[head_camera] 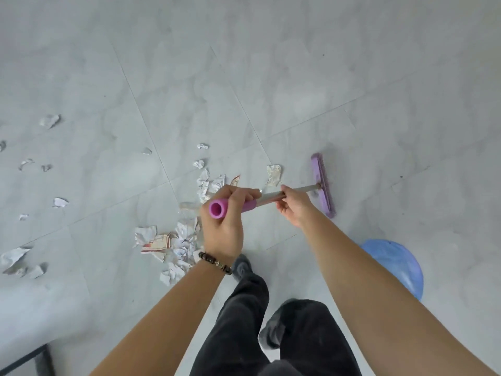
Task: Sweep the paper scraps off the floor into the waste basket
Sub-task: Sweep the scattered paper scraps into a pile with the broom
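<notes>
As left hand (pixel 225 226) fingers wrap the broom (pixel 271 196) top for leverage, right hand (pixel 294 210) fingers curl lower to steer head (pixel 321 183) beside scraps (pixel 273 173).

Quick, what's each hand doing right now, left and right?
Left hand: closed around the pink top end of the broom handle.
Right hand: closed around the same handle's metal shaft, lower down.
</notes>
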